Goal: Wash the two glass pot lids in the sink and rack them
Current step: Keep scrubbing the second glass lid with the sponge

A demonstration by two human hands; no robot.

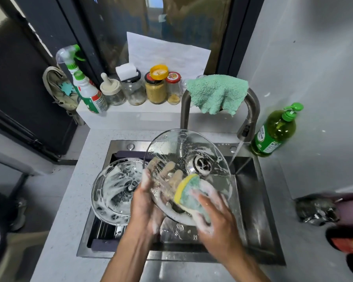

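Note:
Over the steel sink (259, 231) I hold a large glass pot lid (179, 147) tilted up. My left hand (145, 202) grips its lower left rim, with the fingers showing through the glass. My right hand (216, 218), covered in foam, holds a yellow and green sponge (189, 190) against the lid's lower part. A second glass lid (112, 192), streaked with suds, lies flat on the dark rack (102, 233) across the sink's left side.
Water runs from the faucet (251, 119) at the sink's right; a green cloth (216, 92) hangs over it. A green dish soap bottle (275, 131) stands at the right. Several jars (155, 88) and a spray bottle (86, 88) line the ledge behind.

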